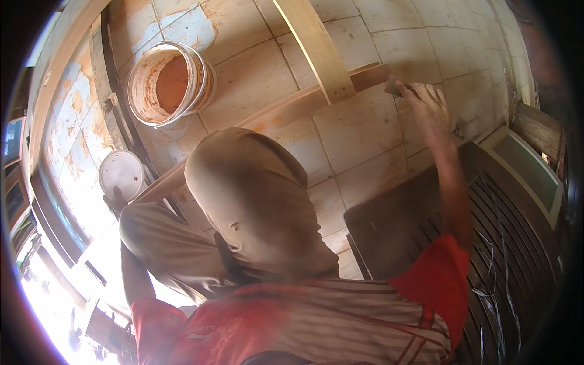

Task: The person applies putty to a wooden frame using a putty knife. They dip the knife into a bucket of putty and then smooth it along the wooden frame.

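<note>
A person's right hand (426, 106) pinches what looks like a small dark pad (394, 87) against a board (304, 103) on the tiled floor (359, 152); overreaching could slip it, the left hand (120, 198) braced near the bucket (170, 82), grip unclear.

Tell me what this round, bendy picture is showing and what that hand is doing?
A camera worn on a person's head looks down, and its wide lens bends straight edges. The right hand reaches out, its grip on a small dark thing pressed to a long wooden board; I can't tell what it is. The left hand is down by a white lid, mostly hidden. An orange-stained bucket stands on the tiled floor. A paler plank crosses the board. A dark slatted panel lies at the right.
</note>
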`<state>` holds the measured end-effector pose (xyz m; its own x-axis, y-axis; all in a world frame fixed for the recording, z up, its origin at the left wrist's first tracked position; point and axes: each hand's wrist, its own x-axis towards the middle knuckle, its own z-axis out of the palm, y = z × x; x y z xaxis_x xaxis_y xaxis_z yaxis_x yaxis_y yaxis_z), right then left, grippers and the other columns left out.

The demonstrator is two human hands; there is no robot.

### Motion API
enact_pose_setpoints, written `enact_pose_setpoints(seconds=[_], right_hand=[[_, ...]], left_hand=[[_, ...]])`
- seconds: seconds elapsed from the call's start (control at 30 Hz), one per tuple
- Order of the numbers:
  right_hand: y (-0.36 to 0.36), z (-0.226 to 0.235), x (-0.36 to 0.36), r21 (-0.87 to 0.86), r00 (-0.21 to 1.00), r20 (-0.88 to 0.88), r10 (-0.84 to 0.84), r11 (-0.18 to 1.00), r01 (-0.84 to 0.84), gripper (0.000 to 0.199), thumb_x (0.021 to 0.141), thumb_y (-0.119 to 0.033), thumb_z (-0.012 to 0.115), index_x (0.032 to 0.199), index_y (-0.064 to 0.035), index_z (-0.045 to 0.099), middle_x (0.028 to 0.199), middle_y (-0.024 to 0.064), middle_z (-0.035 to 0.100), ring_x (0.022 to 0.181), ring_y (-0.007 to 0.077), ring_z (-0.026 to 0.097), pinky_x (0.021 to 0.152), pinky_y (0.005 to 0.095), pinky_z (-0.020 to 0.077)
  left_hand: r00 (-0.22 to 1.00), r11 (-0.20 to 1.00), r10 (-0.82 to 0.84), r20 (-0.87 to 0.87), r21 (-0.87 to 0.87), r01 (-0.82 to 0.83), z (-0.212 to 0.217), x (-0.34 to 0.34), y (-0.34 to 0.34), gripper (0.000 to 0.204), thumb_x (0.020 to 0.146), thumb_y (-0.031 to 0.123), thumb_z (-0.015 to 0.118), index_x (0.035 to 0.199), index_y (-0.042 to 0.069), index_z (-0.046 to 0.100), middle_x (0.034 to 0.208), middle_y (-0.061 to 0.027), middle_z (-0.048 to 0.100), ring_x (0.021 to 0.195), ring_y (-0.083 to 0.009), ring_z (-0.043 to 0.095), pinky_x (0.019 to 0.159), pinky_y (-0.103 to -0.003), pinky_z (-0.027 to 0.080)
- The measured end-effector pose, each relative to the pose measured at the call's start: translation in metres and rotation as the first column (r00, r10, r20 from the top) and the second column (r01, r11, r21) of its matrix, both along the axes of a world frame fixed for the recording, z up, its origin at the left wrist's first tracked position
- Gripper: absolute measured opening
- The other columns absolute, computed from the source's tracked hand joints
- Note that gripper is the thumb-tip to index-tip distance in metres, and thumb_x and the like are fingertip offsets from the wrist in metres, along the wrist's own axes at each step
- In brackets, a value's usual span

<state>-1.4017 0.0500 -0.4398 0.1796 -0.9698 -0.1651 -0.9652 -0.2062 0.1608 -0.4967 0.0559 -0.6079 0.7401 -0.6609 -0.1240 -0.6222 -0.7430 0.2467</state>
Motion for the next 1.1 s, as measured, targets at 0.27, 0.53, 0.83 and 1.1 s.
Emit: enact_pose_setpoints(seconds=[0.27,0.53,0.83,1.1], right_hand=[[-0.004,0.012,0.031,-0.018,0.989,0.072,-0.13,0.991,0.132,0.051,0.087,0.004,0.056,0.136,-0.01,0.061,0.118,0.0121,0.063,0.115,0.0317,0.057,0.1,0.0425,0.0454],[-0.066,0.041,0.187,0.103,0.47,0.863,-0.183,0.976,0.19,0.033,0.1,-0.004,0.054,0.131,-0.0018,0.064,0.119,0.0158,0.067,0.11,0.0254,0.064,0.096,0.0346,0.0488],[-0.145,0.003,0.312,0.179,0.149,0.976,-0.162,0.977,-0.112,0.024,0.1,-0.018,0.058,0.099,0.0053,0.064,0.083,0.0084,0.068,0.073,0.0129,0.059,0.069,0.0302,0.0509],[-0.136,0.027,0.316,0.361,0.16,0.923,-0.351,0.932,-0.041,0.029,0.103,-0.025,0.057,0.097,0.0019,0.068,0.079,0.0028,0.064,0.073,0.0097,0.058,0.068,0.0272,0.05]], left_hand=[[0.973,0.968,-0.182,-0.14,-0.199,0.153,0.028,0.033,0.013,0.069,0.099,0.047,0.06,0.143,-0.004,0.045,0.129,-0.0233,0.059,0.125,-0.0313,0.055,0.104,-0.042,0.043],[0.69,0.753,-0.386,-0.612,-0.641,-0.148,0.153,-0.09,-0.032,0.068,0.105,0.031,0.055,0.157,-0.001,0.024,0.151,-0.0175,0.042,0.135,-0.024,0.048,0.101,-0.037,0.05],[0.713,0.961,-0.26,-0.651,-0.248,0.123,0.125,-0.223,-0.115,0.071,0.103,0.062,0.039,0.105,-0.001,0.074,0.084,-0.0111,0.07,0.078,-0.0235,0.066,0.075,-0.037,0.053],[0.584,0.797,-0.467,-0.664,-0.031,0.603,0.09,-0.269,-0.158,0.055,0.099,0.048,0.048,0.105,-0.003,0.069,0.094,-0.0231,0.072,0.09,-0.0328,0.07,0.083,-0.045,0.052]])
